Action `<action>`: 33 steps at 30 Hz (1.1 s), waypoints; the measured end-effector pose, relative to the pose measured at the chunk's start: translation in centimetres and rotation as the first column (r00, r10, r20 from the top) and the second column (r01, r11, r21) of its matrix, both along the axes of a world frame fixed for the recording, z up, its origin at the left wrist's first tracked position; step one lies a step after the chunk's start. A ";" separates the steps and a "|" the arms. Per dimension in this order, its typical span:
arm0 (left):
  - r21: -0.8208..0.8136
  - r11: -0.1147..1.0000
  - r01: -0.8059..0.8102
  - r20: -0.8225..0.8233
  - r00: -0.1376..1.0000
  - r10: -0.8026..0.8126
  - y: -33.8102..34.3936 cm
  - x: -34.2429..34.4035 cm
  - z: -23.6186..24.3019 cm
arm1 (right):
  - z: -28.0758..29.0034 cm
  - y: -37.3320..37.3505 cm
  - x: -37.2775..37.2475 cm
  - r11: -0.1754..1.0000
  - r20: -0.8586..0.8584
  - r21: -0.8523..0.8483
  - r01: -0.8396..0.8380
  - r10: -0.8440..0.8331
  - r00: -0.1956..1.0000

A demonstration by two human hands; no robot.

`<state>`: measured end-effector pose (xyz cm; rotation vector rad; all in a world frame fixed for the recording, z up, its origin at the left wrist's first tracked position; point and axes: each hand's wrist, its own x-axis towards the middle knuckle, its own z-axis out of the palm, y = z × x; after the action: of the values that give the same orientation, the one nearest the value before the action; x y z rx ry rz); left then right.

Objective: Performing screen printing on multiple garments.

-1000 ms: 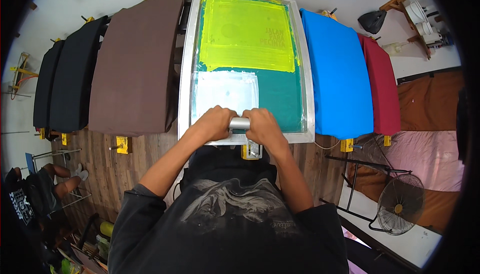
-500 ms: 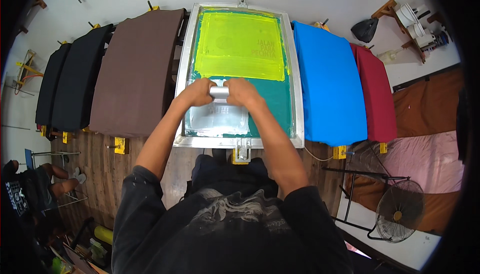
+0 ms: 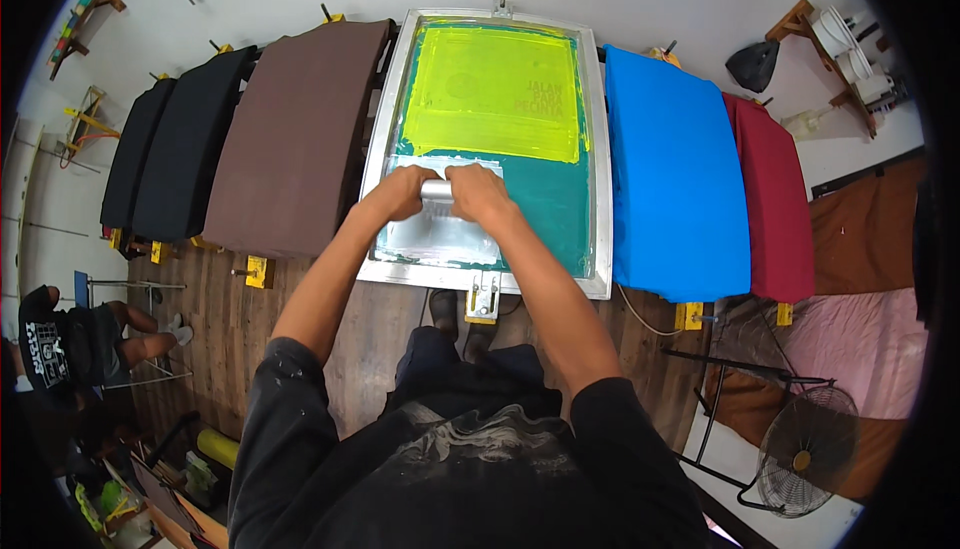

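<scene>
An aluminium-framed printing screen (image 3: 600,189) lies before me. Its green mesh (image 3: 550,209) carries a big yellow-green coated panel (image 3: 480,99) in the far half and a smear of whitish ink (image 3: 420,239) in the near left part. My left hand (image 3: 400,192) and my right hand (image 3: 478,194) are closed side by side on a squeegee with a silver bar-like handle (image 3: 436,190), over the whitish patch. Both sets of fingers wrap the handle, and only its middle shows between them. The squeegee's lower edge is hidden.
Boards covered in brown (image 3: 295,139) and black cloth (image 3: 195,139) stand left of the screen; blue (image 3: 675,169) and dark red boards (image 3: 770,194) stand right. A metal clamp (image 3: 483,297) holds the near frame edge. A floor fan (image 3: 808,449) is at lower right. Another person (image 3: 90,339) sits at left.
Both hands have drawn the squeegee slightly nearer to me over the whitish patch, keeping their grip. The whole view has shifted, so the surroundings sit farther right in the picture.
</scene>
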<state>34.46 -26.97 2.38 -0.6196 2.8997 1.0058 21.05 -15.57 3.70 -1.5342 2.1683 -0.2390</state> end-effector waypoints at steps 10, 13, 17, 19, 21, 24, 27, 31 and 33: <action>0.013 0.995 0.095 0.217 0.972 -0.096 -3.4 -3.5 0.6 | -0.2 -3.5 -3.0 0.972 -0.010 0.235 0.018 -0.016 1.000; -0.007 0.992 0.126 0.118 0.985 -0.125 -2.2 -2.5 -0.1 | -0.2 -1.2 -1.7 0.986 -0.023 0.152 0.075 -0.072 0.997; -0.072 0.997 0.024 -0.271 0.962 -0.043 3.3 2.9 -1.2 | -1.9 3.8 3.8 0.971 -0.141 -0.199 0.130 -0.160 0.977; -0.116 0.993 0.010 -0.341 0.939 -0.049 5.1 4.5 -2.0 | -1.9 6.2 6.6 0.946 -0.167 -0.280 0.162 -0.214 0.963; -0.107 0.994 0.015 -0.280 0.959 -0.045 6.8 6.5 -1.7 | -0.9 7.7 8.8 0.930 -0.150 -0.327 0.165 -0.224 0.963; -0.157 0.987 0.030 -0.242 0.968 -0.068 8.1 8.6 -2.2 | -0.6 8.7 10.1 0.958 -0.102 -0.230 0.170 -0.197 0.975; -0.046 0.997 0.061 -0.190 0.980 -0.068 7.5 8.2 -1.2 | 0.2 8.6 9.3 0.960 -0.023 -0.243 0.140 -0.150 0.988; 0.037 0.999 0.020 -0.226 0.974 -0.011 4.1 4.4 0.5 | 1.1 5.2 5.5 0.977 -0.124 -0.193 0.096 -0.122 0.985; 0.042 0.999 -0.001 -0.197 0.980 0.009 2.0 2.4 0.0 | 1.3 2.8 3.2 0.991 -0.137 -0.098 0.093 -0.106 0.985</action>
<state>36.87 -25.01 2.41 -0.5549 3.0364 1.1911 24.28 -12.78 4.97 -1.5351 2.3792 -0.2726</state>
